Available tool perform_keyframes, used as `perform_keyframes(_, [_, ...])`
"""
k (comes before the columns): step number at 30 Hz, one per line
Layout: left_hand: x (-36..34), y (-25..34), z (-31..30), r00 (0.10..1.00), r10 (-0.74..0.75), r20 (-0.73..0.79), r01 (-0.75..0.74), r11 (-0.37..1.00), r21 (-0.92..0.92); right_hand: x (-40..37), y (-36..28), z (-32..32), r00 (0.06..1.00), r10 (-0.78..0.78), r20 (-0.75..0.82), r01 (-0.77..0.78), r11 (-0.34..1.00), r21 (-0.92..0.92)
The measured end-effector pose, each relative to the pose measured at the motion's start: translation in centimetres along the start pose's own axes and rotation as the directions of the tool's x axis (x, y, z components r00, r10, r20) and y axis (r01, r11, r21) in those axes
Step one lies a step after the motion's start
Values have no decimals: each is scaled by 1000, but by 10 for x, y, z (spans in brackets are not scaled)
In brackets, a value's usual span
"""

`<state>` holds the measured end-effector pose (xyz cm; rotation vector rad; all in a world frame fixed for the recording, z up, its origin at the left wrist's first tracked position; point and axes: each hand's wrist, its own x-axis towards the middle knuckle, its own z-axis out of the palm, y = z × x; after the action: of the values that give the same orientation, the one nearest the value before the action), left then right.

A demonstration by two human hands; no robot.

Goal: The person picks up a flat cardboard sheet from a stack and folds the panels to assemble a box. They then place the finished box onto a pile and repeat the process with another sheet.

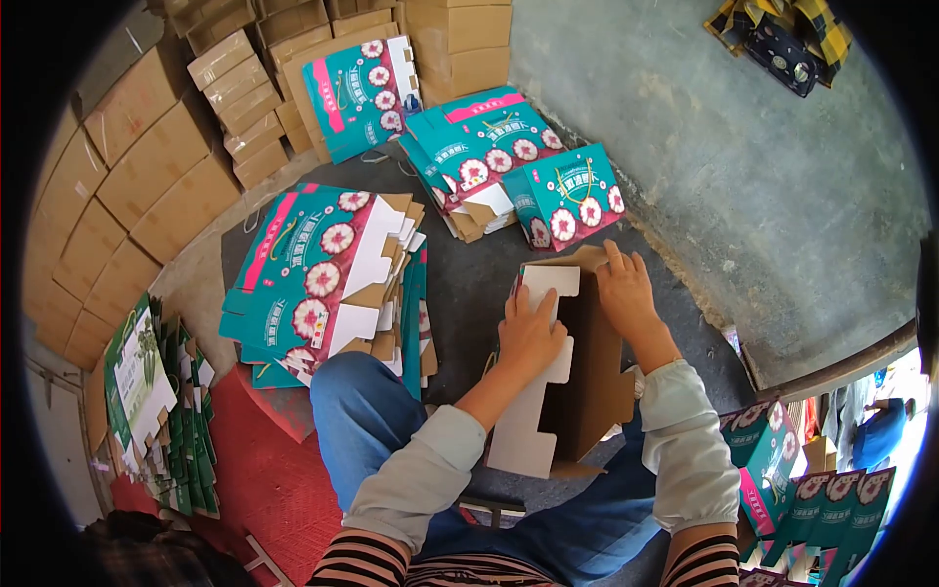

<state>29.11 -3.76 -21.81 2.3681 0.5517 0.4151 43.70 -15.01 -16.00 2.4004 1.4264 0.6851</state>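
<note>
An opened-out carton (523, 430) with white flaps and a brown inside stands between my knees, its opening facing up. My left hand (531, 338) lies on the white flap at its left side, fingers spread. At the carton's far right edge, my right hand (626, 289) rests on the brown flap with its fingers apart and the thumb side hidden. A pile of flat teal printed cartons (303, 264) lies to the left. Beyond the hands is an assembled teal box (572, 201) with a yellow cord handle, beside more flat teal cartons (479, 142).
Brown cardboard boxes (147, 157) are stacked at the back left. Green flat cartons (147, 391) stand near a red mat (264, 470). A grey wall (763, 215) rises on the right. More teal boxes (773, 460) sit at the lower right, near a person in blue (877, 435).
</note>
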Motion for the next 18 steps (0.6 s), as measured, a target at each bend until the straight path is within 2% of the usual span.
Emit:
perform_keyframes(3, [9, 6, -5, 998, -13, 55, 8, 996, 92, -3, 2, -7, 996, -63, -57, 70, 990, 125])
perform_keyframes(7, [12, 4, -2, 998, 41, 51, -53, 965, 257, -9, -2, -10, 997, -66, 39, 59, 987, 151])
perform_keyframes(9, [11, -1, 3, 992, 115, -43, -106, 980, 166, -11, -7, -16, 994, -75, 78, 65, 991, 115])
perform_keyframes(10, [6, 0, 3, 986, 146, -86, -135, 983, 121, -13, -10, -16, 988, -147, 51, 142, 985, 97])
perform_keyframes(12, [-14, -3, 1, 967, 247, -61, -242, 967, 78, -19, -12, -15, 960, -278, 7, 278, 959, 51])
perform_keyframes(13, [-22, -2, -4, 952, 301, -55, -298, 953, 58, -25, -14, -13, 967, -255, -2, 253, 962, 103])
perform_keyframes(15, [-34, -3, -9, 948, 318, -27, -314, 944, 96, -32, -22, -9, 976, -214, -35, 217, 954, 207])
perform_keyframes(18, [-36, -3, -14, 954, 300, 11, -300, 948, 105, -40, -28, -44, 984, -168, 66, 132, 916, 379])
